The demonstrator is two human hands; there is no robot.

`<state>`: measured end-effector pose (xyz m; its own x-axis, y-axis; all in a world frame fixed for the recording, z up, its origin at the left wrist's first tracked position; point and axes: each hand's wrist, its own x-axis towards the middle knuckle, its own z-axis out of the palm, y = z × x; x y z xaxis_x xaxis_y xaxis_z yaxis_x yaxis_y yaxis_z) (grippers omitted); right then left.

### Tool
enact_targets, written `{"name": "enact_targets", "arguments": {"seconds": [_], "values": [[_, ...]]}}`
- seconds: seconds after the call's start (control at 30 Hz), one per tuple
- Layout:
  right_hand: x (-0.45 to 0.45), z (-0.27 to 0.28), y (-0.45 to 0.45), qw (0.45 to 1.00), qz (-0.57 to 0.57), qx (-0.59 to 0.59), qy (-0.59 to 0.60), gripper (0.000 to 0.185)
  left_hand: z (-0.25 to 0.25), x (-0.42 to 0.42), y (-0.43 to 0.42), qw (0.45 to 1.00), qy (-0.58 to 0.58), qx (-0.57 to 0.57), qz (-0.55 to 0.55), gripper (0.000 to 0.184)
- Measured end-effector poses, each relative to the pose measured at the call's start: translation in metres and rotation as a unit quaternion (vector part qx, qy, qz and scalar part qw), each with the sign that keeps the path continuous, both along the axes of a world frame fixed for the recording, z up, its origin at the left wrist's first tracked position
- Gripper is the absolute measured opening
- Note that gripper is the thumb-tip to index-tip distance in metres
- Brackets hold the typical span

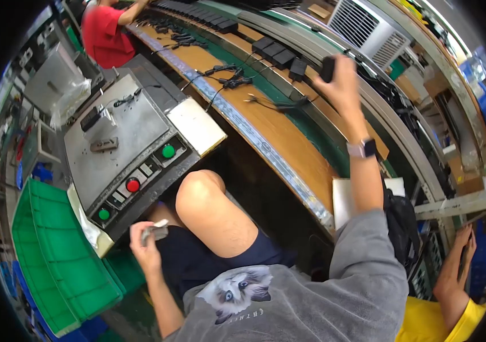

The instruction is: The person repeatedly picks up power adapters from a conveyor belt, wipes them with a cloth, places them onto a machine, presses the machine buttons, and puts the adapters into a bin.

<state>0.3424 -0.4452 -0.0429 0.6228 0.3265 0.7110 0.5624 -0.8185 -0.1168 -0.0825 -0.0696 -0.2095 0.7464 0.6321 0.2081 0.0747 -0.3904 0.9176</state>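
Observation:
My right hand [344,88], with a watch on its wrist, is stretched out over the far side of the bench and grips a black power adapter [328,69]. Close by it, several similar black adapters [282,58] stand in a row, with dark cables [288,104] lying below them. My left hand [147,248] is low beside my thigh, its fingers closed round a small grey metal-looking piece [155,232] with a pale tip; its exact kind is unclear. On the machine plate lie a small metal block [104,144] and a black-handled tool [91,118].
The machine's front panel carries green buttons [168,151] and a red button [133,184]. A green crate [55,256] stands at left. Cable bundles [234,78] lie along the wooden bench [288,154]. A person in red [106,34] works at the far end; another in yellow [442,319] is at lower right.

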Motion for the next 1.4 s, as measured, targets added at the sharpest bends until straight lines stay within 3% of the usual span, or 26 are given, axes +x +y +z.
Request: {"name": "enact_targets", "arguments": {"seconds": [0.07,0.1,0.13,0.2,0.3,0.33,0.4,0.43,0.53,0.6,0.67,0.8,0.93,1.03,1.1,1.17,1.27,1.4], "values": [[-0.037,0.042,0.001,0.983,0.027,0.071,-0.168,0.065,0.008,0.000,0.014,1.000,0.002,-0.017,0.024,0.012],[-0.041,0.051,-0.004,0.963,0.100,0.218,-0.121,0.066,0.010,0.006,0.020,0.998,-0.018,-0.026,0.045,0.012],[-0.057,0.066,-0.006,0.962,0.058,0.149,-0.221,0.068,0.014,0.016,0.025,0.996,-0.038,-0.033,0.067,0.013],[-0.077,0.065,0.012,0.901,0.196,0.374,-0.099,0.069,0.032,0.043,0.036,0.994,-0.088,-0.019,0.064,0.015],[-0.073,0.045,0.021,0.869,0.250,0.427,0.024,0.058,0.079,0.094,0.021,0.983,-0.160,-0.075,0.055,0.021],[-0.075,0.047,0.028,0.832,0.279,0.480,0.020,0.043,0.093,0.110,0.014,0.981,-0.185,-0.061,0.028,0.024],[-0.066,0.048,0.023,0.752,0.340,0.564,0.030,0.046,0.109,0.135,-0.005,0.974,-0.213,-0.075,-0.001,0.027],[-0.055,0.043,0.019,0.743,0.330,0.582,0.027,0.036,0.110,0.145,-0.017,0.969,-0.225,-0.102,-0.026,0.030],[-0.022,-0.011,0.008,0.879,0.141,0.430,0.150,0.049,0.109,0.158,-0.050,0.967,-0.172,-0.146,-0.117,0.025],[-0.006,-0.044,-0.002,0.862,0.170,0.396,0.268,0.053,0.108,0.161,-0.076,0.962,-0.165,-0.174,-0.133,0.017],[-0.025,-0.017,-0.003,0.886,0.165,0.389,0.193,0.049,0.099,0.156,-0.073,0.973,-0.115,-0.088,-0.180,0.009],[-0.067,0.050,-0.005,0.799,0.304,0.519,-0.018,0.032,0.093,0.150,-0.075,0.961,-0.139,-0.186,-0.148,0.010],[-0.071,0.050,-0.013,0.826,0.298,0.451,-0.158,0.035,0.096,0.153,-0.080,0.962,-0.144,-0.175,-0.152,0.009],[-0.064,0.045,-0.010,0.836,0.271,0.467,-0.093,0.039,0.097,0.151,-0.082,0.966,-0.127,-0.151,-0.167,0.009],[-0.058,0.036,-0.017,0.929,0.128,0.330,0.109,0.034,0.095,0.150,-0.082,0.968,-0.115,-0.142,-0.174,0.009],[-0.032,0.007,-0.031,0.926,0.126,0.233,0.270,0.035,0.094,0.149,-0.082,0.970,-0.109,-0.130,-0.174,0.009],[-0.051,0.018,-0.024,0.930,0.065,0.212,0.294,0.035,0.094,0.147,-0.081,0.974,-0.101,-0.114,-0.165,0.010],[-0.095,0.065,-0.027,0.899,0.152,0.306,0.274,0.030,0.099,0.145,-0.085,0.979,-0.097,-0.092,-0.155,0.011]]}}
